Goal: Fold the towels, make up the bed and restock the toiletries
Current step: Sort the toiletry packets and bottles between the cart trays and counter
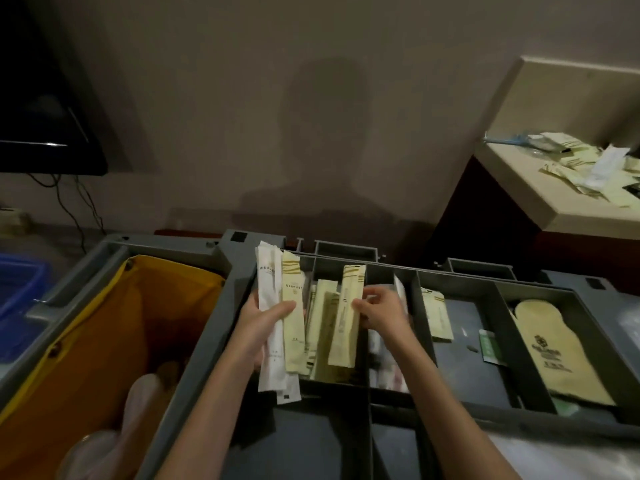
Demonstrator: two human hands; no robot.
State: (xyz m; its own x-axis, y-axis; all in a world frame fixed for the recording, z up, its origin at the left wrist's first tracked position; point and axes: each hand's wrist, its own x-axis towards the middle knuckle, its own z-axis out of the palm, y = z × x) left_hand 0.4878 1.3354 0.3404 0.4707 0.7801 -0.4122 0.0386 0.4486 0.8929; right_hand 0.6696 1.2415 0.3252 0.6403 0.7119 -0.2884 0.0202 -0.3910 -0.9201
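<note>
Your left hand gripped a fanned bundle of long, flat paper toiletry sachets, one white and one cream with gold wavy stripes, thumb curled across their fronts, held over the left edge of the grey plastic cart tray. Your right hand pinched a matching cream sachet by its edge, upright above a compartment stacked with similar packets. Their small print was too blurred to read; farther right, a cream slipper-shaped pouch carried a dark, illegible logo.

Hotel room, housekeeping cart, toiletry sachets
</note>
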